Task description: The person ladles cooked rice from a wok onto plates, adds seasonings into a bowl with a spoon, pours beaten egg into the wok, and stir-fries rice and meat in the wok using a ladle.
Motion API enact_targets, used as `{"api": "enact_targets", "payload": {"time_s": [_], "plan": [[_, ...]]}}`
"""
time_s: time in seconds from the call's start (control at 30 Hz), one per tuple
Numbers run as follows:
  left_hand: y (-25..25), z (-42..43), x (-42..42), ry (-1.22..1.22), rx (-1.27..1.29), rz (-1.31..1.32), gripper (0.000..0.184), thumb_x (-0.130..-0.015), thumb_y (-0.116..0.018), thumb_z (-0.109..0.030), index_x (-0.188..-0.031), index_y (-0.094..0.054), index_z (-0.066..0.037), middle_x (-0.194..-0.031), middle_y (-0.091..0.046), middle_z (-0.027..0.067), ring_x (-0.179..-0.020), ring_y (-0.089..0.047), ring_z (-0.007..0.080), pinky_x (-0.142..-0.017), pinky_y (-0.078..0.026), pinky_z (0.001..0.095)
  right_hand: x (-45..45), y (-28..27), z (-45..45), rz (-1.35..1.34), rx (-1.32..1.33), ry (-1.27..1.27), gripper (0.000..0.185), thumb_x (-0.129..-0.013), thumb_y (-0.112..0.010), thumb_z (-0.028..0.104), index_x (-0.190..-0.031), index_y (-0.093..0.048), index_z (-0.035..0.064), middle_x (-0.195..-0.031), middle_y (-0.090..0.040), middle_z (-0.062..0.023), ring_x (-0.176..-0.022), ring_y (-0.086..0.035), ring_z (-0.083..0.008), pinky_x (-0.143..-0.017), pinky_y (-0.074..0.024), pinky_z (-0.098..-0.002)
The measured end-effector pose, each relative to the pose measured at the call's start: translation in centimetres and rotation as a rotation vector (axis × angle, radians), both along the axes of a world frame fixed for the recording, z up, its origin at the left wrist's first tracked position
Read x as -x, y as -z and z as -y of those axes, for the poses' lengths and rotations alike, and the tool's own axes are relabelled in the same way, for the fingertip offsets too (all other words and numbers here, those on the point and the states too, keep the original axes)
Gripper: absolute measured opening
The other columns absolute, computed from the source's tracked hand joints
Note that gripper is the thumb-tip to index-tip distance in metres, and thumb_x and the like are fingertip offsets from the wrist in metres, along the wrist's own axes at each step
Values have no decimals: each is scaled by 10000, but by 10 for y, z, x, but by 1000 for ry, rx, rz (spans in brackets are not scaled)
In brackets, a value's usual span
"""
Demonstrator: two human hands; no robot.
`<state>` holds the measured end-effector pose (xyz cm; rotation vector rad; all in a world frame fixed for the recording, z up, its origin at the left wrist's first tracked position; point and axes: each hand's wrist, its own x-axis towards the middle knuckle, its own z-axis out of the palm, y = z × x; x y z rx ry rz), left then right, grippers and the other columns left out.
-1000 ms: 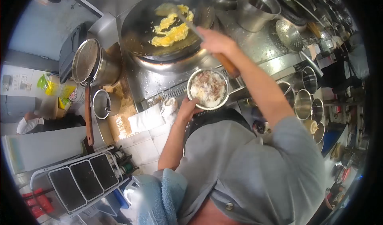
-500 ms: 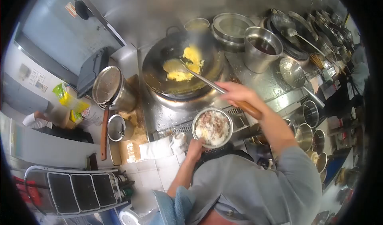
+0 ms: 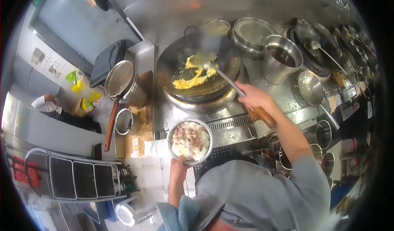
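My right hand (image 3: 258, 97) is closed around the handle of a long wok ladle (image 3: 228, 79), whose bowl end reaches into the large black wok (image 3: 164, 76). Soft yellow scrambled egg (image 3: 192, 82) lies in the wok near the ladle. At the lower left, my left hand (image 3: 178, 167) grips the rim of a round metal bowl (image 3: 211, 145). White rice topped with reddish-brown chopped bits (image 3: 190, 141) fills this bowl, which is held in front of the stove. A blue towel (image 3: 180, 212) hangs by my left forearm.
Behind the wok and to its right stand metal pots (image 3: 253, 31) and a tall pot of dark liquid (image 3: 283, 63). A perforated skimmer (image 3: 310, 88) lies at right. Left of the stove, a long-handled strainer (image 3: 120, 79) rests on a pot. Another person's hand (image 3: 49, 97) shows at far left.
The bowl of rice and my left hand have moved left. My right hand has shifted the ladle right, and the egg is spread differently in the wok. The camera view has shifted slightly.
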<state>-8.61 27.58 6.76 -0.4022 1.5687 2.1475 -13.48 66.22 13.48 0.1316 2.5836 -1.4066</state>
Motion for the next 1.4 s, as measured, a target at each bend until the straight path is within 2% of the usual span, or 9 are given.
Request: {"api": "enact_targets", "payload": {"time_s": [0.1, 0.27, 0.5, 0.67, 0.87, 1.1, 1.2, 1.23, 1.4], "plan": [[-7, -3, -8, -15, 27, 13, 457, -785, -407, 8, -1229, -393, 115, -1109, -575, 223, -927, -643, 329, -719, -590, 442, 37, 18, 20, -78, -72, 71, 734, -795, -517, 69, -1465, -221, 110, -563, -461, -45, -419, -475, -143, -408, -435, -308], [-14, 4, -17, -90, 15, -13, 449, -791, -427, -22, -1197, -413, 168, -1130, -554, 263, -953, -633, 337, -741, -586, 421, 25, 1, -16, 122, 478, -84, 723, -810, -539, 37, -1461, -227, 70, -588, -460, -19, -439, -457, -98, -395, -416, -261], [-22, 25, 19, -24, 115, 31, 441, -787, -436, -46, -1194, -441, 123, -1098, -581, 232, -888, -645, 304, -687, -580, 390, 15, 4, 20, 32, 49, 147, 726, -811, -529, 65, -1461, -207, 54, -668, -542, -102, -461, -521, -154, -419, -441, -299], [-37, 48, 70, 34, 117, -38, 447, -774, -437, -59, -1190, -453, 106, -1050, -602, 213, -858, -649, 290, -637, -574, 384, -51, -42, 34, 139, 203, -66, 731, -815, -543, 34, -1469, -228, 122, -643, -519, -29, -450, -496, -104, -399, -423, -253], [-61, 46, 173, 144, 188, -220, 312, -795, -446, -63, -1055, -498, 103, -955, -610, 194, -785, -641, 280, -585, -564, 363, 30, -18, 42, 27, 86, 229, 700, -800, -547, 68, -1443, -270, 84, -637, -533, -92, -503, -541, -173, -468, -441, -335], [-105, -46, 338, 290, 367, -652, 339, -839, -474, -122, -1050, -539, 135, -937, -640, 195, -723, -673, 262, -504, -581, 310, -53, -3, 75, 44, 161, 439, 709, -824, -563, 77, -1457, -247, 105, -651, -538, -72, -485, -514, -142, -452, -432, -297], [-103, -123, 404, 263, 1091, -1156, 215, -799, -498, -69, -926, -616, 58, -846, -651, 233, -771, -661, 362, -672, -544, 376, -67, 39, 94, -80, 181, 552, 731, -832, -544, 56, -1478, -221, 170, -621, -500, -25, -444, -463, -108, -413, -408, -265], [-90, -148, 422, 499, 1759, -1561, 221, -805, -518, -53, -984, -587, 57, -886, -632, 176, -804, -658, 332, -735, -541, 384, -70, 61, 97, -127, 198, 561, 733, -834, -547, 58, -1479, -220, 174, -622, -494, -22, -440, -449, -98, -407, -397, -259], [-8, -243, 430, 283, 2012, -1831, 364, -826, -510, -89, -1113, -498, 133, -980, -587, 232, -887, -623, 285, -643, -549, 281, -85, 77, 102, -337, -187, 508, 739, -829, -571, 84, -1471, -209, 144, -960, -647, -246, -820, -640, -405, -738, -499, -382]]}}
